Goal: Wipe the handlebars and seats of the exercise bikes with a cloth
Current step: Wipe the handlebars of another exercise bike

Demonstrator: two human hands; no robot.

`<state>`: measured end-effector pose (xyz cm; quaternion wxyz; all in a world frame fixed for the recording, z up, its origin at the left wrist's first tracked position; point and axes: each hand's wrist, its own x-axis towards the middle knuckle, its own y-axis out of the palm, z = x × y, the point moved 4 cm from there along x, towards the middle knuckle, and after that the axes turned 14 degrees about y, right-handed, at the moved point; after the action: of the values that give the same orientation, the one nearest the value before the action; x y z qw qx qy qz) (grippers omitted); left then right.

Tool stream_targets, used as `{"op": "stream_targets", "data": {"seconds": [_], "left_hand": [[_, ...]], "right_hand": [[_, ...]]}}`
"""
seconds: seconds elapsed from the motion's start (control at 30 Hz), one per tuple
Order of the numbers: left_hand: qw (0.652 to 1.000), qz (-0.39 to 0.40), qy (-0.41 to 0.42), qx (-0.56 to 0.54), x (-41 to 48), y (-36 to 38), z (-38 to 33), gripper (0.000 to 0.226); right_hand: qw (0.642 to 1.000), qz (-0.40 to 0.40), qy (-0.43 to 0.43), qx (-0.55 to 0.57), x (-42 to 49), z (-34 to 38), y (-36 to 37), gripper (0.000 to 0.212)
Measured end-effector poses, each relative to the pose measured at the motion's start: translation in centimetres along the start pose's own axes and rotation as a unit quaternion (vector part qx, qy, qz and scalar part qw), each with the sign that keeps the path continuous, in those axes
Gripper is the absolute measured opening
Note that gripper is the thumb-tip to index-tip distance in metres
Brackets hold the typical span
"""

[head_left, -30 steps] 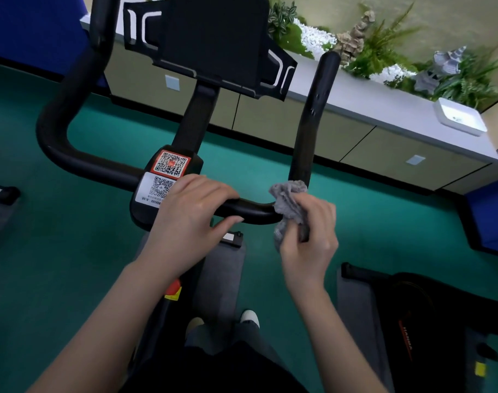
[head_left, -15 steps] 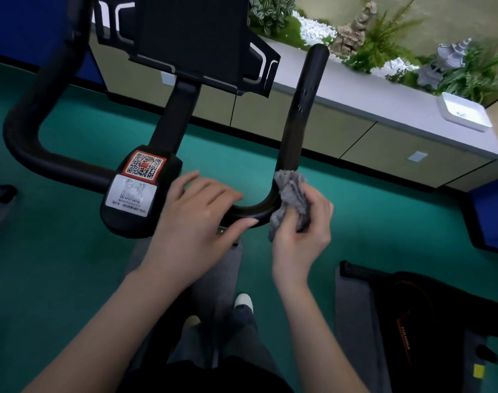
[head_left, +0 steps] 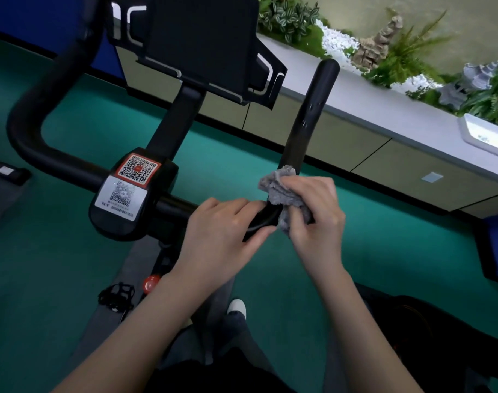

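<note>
A green floor (head_left: 72,265) runs up to a white counter (head_left: 384,109) with plants (head_left: 406,58) and a white tray (head_left: 483,134) at the upper right. In mid-frame the black handlebar (head_left: 310,114) carries a tablet holder (head_left: 202,41) and two QR stickers (head_left: 137,168), their small print unreadable. At the bar's right bend, the right hand (head_left: 318,211) curls its fingers round a grey cloth (head_left: 282,188) against the bar. The left hand (head_left: 222,236) wraps the bar just beside it. Both hide the bend. The bar's left arm is cut off at the top edge.

Grey counter (head_left: 369,106) bearing ferns (head_left: 406,52), stone pagoda (head_left: 466,83) and, at its right end, white tray (head_left: 483,134); teal floor (head_left: 100,131) below the counter.
</note>
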<state>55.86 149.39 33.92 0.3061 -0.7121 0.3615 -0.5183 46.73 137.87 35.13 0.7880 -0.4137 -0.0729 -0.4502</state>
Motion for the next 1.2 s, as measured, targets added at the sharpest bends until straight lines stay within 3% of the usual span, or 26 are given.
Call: {"op": "stream_targets", "data": {"seconds": [0.1, 0.23, 0.4, 0.47, 0.63, 0.7, 0.83, 0.93, 1.07, 1.13, 1.2], "left_hand": [[1.0, -0.014, -0.014, -0.014, 0.0, 0.1, -0.1, 0.029], [0.999, -0.025, -0.026, -0.017, 0.0, -0.1, 0.0, 0.028], [0.999, -0.009, -0.028, -0.03, 0.0, 0.0, 0.1, 0.032], [0.999, -0.01, -0.029, -0.032, 0.1, 0.0, 0.1, 0.031], [0.999, -0.018, -0.03, -0.027, -0.1, 0.0, 0.1, 0.03], [0.999, -0.021, -0.029, -0.023, -0.1, 0.0, 0.1, 0.031], [0.999, -0.03, -0.025, -0.019, 0.0, 0.0, 0.1, 0.031], [0.999, -0.033, -0.027, -0.022, -0.1, 0.1, 0.2, 0.03], [0.999, -0.023, -0.032, -0.023, -0.1, 0.1, 0.3, 0.031], [0.999, -0.019, -0.035, -0.018, -0.1, 0.1, 0.3, 0.031], [0.999, -0.019, -0.036, -0.016, -0.1, 0.0, 0.3, 0.031]], "right_hand": [[0.999, 0.005, 0.009, -0.049, 2.5, -0.8, -0.2, 0.047], [0.999, -0.003, 0.035, -0.033, 5.8, -0.8, -1.0, 0.042], [0.981, 0.183, -0.059, -0.034, 5.2, 1.2, 0.1, 0.041], [0.971, 0.217, -0.078, -0.067, 5.7, 1.2, 0.4, 0.041], [0.97, 0.175, -0.066, -0.156, 9.9, 0.3, 0.3, 0.039], [0.975, 0.164, -0.057, -0.139, 9.8, 0.6, 0.5, 0.041], [0.967, 0.216, -0.108, -0.087, 6.1, 1.6, 1.7, 0.043], [0.98, 0.161, -0.08, -0.087, 6.3, 0.5, 1.1, 0.041], [0.999, 0.003, 0.027, -0.019, 5.7, -1.3, -0.2, 0.034], [0.986, -0.068, 0.129, 0.076, 3.2, -2.1, -0.2, 0.03], [0.949, -0.117, 0.24, 0.167, -0.1, -2.6, 0.5, 0.032]]}}
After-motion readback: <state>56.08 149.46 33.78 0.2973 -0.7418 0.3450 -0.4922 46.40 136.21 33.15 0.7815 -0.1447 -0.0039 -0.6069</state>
